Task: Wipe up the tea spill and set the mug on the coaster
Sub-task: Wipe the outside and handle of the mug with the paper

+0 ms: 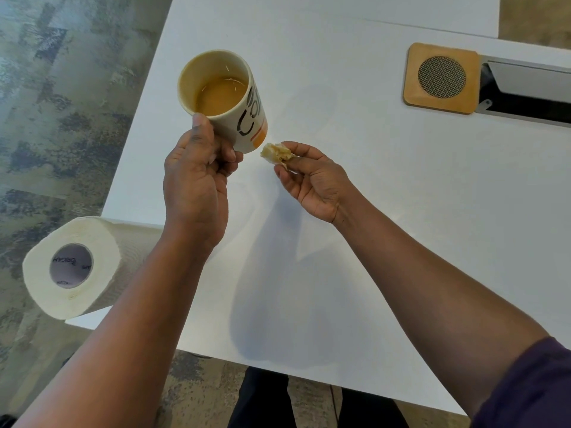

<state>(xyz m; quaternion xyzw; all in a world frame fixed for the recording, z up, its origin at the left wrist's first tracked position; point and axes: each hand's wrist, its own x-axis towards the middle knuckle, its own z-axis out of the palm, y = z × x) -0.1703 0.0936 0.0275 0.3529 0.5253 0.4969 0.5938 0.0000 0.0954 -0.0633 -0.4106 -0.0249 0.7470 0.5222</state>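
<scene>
A white surface point(355, 211) stands over mottled grey carpet, with one paper towel roll point(72, 268) lying on its side at the near left edge. One wooden coaster point(440, 78) sits far right, well apart from both hands. One mug point(222, 98), tilted and half full of tea, is held up in the left hand point(197, 180), whose grip wraps its base. The coaster lies up and right of it, nearer the right hand point(312, 180), which pinches one stained wad point(276, 153).
</scene>
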